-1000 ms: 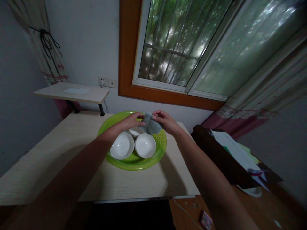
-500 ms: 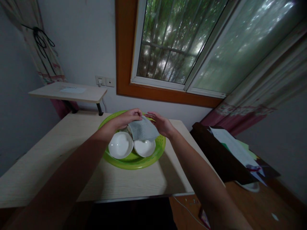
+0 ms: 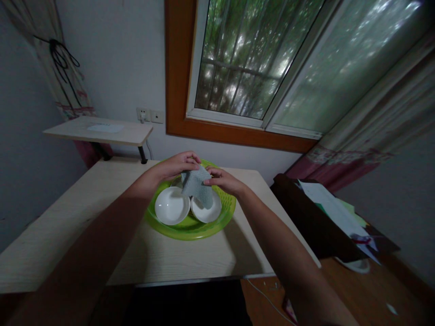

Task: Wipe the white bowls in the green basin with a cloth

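Observation:
A grey-green cloth (image 3: 197, 183) hangs between my two hands above a green plastic basket (image 3: 190, 234). My left hand (image 3: 178, 165) is closed on the cloth's upper left part. At its right edge my right hand (image 3: 222, 179) pinches it between thumb and fingers. Two white bowls sit in the basket: one on the left (image 3: 171, 206), and one on the right (image 3: 207, 212) partly covered from view by the cloth. Something clear or pale behind the left bowl is mostly hidden.
The basket stands on a light wooden table (image 3: 183, 262). A small raised shelf (image 3: 102, 129) with a paper is at the back left. Right of the table is a dark brown piece of furniture (image 3: 306, 217) bearing papers (image 3: 333, 203). A window is behind.
My right hand has closed on the cloth's right side, where its fingers were spread before. The cloth now hangs narrower and lower over the right bowl.

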The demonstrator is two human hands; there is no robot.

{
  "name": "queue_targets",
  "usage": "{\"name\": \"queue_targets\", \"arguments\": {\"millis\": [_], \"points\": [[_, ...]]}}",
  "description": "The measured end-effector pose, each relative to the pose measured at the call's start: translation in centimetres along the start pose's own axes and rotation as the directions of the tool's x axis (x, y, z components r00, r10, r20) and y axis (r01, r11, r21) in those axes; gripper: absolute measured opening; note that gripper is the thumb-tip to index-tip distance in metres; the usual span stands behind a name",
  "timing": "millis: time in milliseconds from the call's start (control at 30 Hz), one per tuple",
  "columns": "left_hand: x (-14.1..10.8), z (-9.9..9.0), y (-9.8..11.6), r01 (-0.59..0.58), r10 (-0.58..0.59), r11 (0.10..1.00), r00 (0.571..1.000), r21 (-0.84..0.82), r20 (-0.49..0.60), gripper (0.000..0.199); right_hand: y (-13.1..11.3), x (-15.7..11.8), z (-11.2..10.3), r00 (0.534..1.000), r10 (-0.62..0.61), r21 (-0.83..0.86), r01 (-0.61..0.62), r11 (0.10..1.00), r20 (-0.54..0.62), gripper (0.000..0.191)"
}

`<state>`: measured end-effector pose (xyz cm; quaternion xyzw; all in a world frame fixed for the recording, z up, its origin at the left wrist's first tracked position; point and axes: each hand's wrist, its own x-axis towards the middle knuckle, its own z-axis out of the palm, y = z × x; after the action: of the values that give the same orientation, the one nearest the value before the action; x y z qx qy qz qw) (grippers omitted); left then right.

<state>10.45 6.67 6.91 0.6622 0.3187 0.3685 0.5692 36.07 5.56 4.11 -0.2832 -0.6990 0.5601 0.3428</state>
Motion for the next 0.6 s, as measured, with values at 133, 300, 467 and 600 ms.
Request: {"name": "queue_targets", "arguments": {"millis": [133, 300, 467, 600], "points": [[0.2, -0.1, -1.0, -0.033, 0.041, 0.995, 0.996, 0.091, -0.078, 0.039, -0.3, -0.3, 0.2, 0.998, 0.018, -0.036, -0.020, 0.999, -0.067, 0.043], [0.5, 0.0, -2.6, -0.026, 0.109, 0.967, 0.942, 0.255, -0.317, 0.025, -0.9, -0.3, 0.9, 0.955, 0.115, 0.045, -0.106, 0.993, -0.274, 0.050], [-0.1, 0.2, -3.0, 0.051, 0.140, 0.928, 0.870, 0.370, -0.472, 0.007, -0.8, 0.1, 0.7, 0.874, 0.108, 0.085, -0.076, 0.993, -0.474, 0.059], [-1.2, 1.1, -3.2, 0.083, 0.022, 0.950, 0.944, 0.302, -0.328, 0.014, -0.6, 0.2, 0.6, 0.853, 0.102, 0.123, -0.045, 0.991, -0.512, 0.064]]}}
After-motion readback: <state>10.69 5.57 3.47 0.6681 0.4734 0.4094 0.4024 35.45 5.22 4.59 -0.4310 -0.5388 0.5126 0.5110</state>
